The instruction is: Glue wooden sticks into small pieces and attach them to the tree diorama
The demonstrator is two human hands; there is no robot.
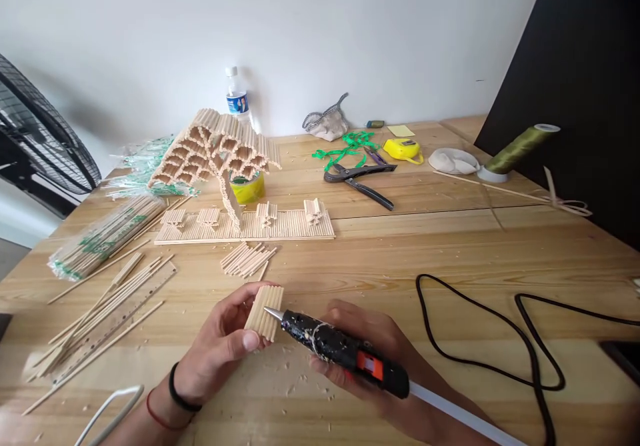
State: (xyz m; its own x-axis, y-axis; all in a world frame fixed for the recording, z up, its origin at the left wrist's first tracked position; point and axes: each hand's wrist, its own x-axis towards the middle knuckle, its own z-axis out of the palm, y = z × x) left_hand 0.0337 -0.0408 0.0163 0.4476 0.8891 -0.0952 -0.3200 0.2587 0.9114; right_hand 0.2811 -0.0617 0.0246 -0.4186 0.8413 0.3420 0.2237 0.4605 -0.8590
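Note:
My left hand (223, 333) grips a small panel of short wooden sticks (266, 309) laid side by side, thumb at its lower edge. In my right hand (370, 339) is a black hot glue gun (345, 354) with an orange patch and a white glue stick (450, 413) running out of its back. Its metal tip touches the panel's face or hovers just over it; I cannot tell which. Beyond my hands lies a pile of short cut sticks (249, 259). Behind that stands a stick model with a slatted base (290, 231), small bench-like pieces and a honeycomb canopy (215, 149).
On the left lie bagged skewers (107, 236), loose sticks, a clear ruler (117, 323) and a fan (45, 119). Pliers (363, 183), a yellow tape measure (403, 150) and a thread spool (523, 151) sit at the back. A black cord (480, 363) loops at right.

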